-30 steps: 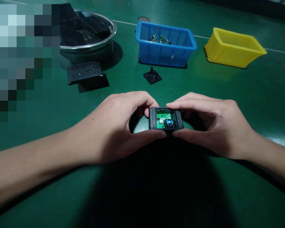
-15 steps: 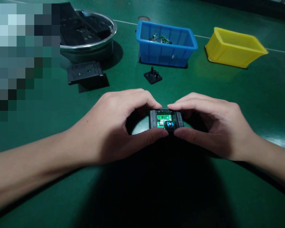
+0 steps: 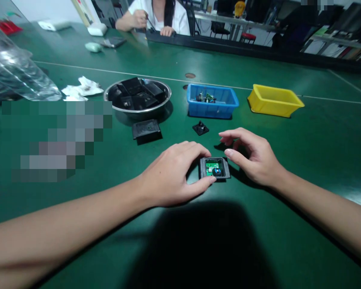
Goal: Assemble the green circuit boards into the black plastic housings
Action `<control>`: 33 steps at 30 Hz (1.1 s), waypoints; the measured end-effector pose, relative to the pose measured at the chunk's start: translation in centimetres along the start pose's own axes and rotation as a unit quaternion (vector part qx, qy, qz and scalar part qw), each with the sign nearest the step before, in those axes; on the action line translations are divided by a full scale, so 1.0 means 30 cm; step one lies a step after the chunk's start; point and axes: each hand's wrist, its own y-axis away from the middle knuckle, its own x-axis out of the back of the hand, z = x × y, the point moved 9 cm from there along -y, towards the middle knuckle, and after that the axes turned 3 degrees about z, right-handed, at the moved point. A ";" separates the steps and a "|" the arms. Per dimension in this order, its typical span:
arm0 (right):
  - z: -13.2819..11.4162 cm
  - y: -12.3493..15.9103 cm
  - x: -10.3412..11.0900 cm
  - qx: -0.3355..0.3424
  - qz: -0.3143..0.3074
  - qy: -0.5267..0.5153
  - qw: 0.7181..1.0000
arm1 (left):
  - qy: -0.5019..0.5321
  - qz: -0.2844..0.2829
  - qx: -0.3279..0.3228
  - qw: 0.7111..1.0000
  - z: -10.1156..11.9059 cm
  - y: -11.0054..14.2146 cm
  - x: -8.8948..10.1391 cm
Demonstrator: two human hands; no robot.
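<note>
On green tabletop (image 3: 180,241), left hand (image 3: 174,174) pinches black housing (image 3: 202,168); right hand (image 3: 254,156) hovers empty, half-open.

left hand (image 3: 176,174) grips the black housing (image 3: 202,168) — right hand (image 3: 254,156) open, just beside it.

Blue bin (image 3: 213,109) (the neighbour (image 3: 275,107), yellow).
</note>
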 end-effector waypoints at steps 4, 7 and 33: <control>-0.041 -0.002 0.020 0.056 0.042 0.010 0.997 | 0.001 0.011 -0.025 1.000 0.015 0.007 0.008; -0.089 0.024 0.007 0.106 0.008 0.013 0.994 | 0.000 0.014 -0.041 0.999 0.016 0.011 0.005; -0.097 0.060 -0.024 0.054 -0.073 -0.004 0.996 | -0.007 0.003 -0.003 1.000 -0.008 0.008 -0.015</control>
